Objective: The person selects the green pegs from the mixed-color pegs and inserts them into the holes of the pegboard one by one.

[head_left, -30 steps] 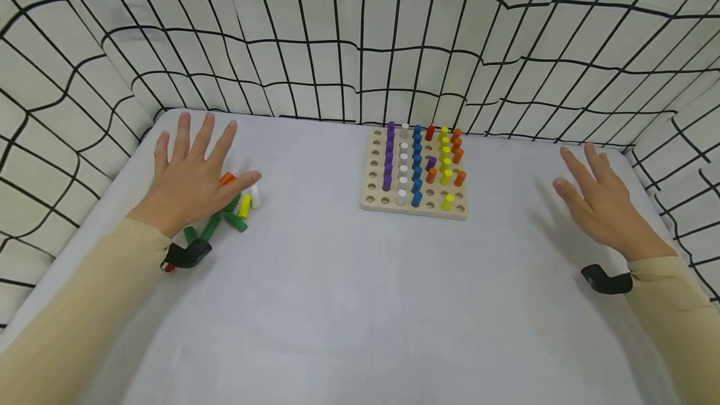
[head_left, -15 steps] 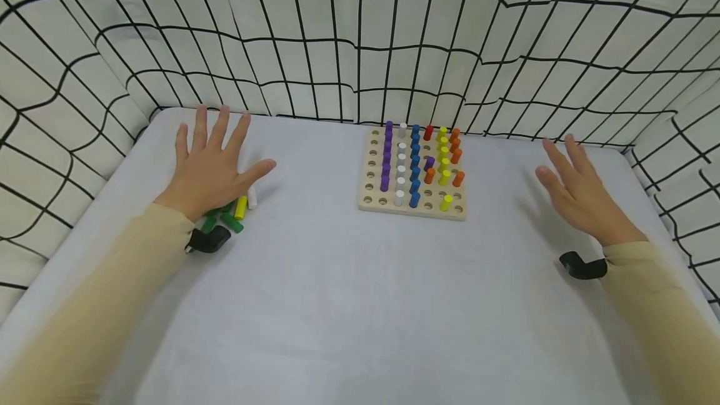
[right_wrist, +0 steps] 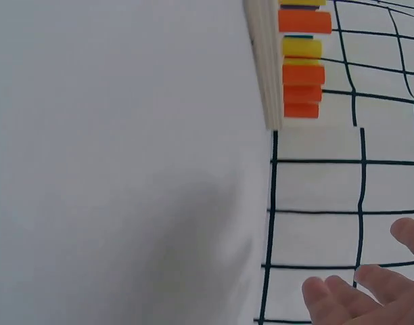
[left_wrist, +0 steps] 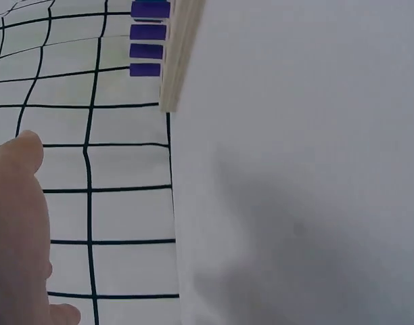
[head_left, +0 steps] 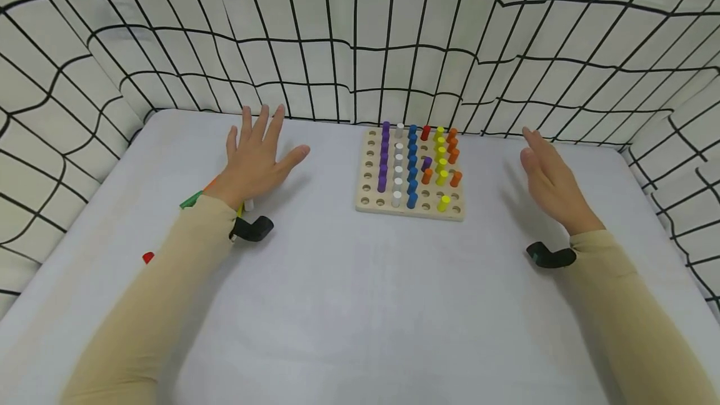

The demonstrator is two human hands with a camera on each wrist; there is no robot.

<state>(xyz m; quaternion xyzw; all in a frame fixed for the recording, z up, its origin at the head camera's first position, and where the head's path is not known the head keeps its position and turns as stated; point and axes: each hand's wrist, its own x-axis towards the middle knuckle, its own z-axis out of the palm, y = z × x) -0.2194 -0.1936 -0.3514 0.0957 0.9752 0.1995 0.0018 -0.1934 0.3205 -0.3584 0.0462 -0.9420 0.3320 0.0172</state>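
A wooden pegboard (head_left: 410,210) lies toward the far side of the table, with columns of purple, white, blue, yellow and orange pegs standing in its holes. To its left my left hand (head_left: 253,161) hovers with fingers spread and nothing in it. Loose pegs lie partly hidden beneath that wrist, among them a green peg (head_left: 191,199); a red peg (head_left: 148,257) shows beside the forearm. On the board's other side my right hand (head_left: 554,186) is held above the table, fingers straight, holding nothing. Both wrist views catch the board's edge and a few pegs, such as an orange peg (right_wrist: 305,22).
A white cloth (head_left: 360,305) covers the table. Black wire grid (head_left: 315,42) rises along the back and both sides, close behind the board. Each wrist carries a small black camera mount (head_left: 253,229).
Both hands have moved inward toward the pegboard, the left one rightward and the right one leftward. The left arm now covers most of the loose pegs, while the red peg has come into sight.
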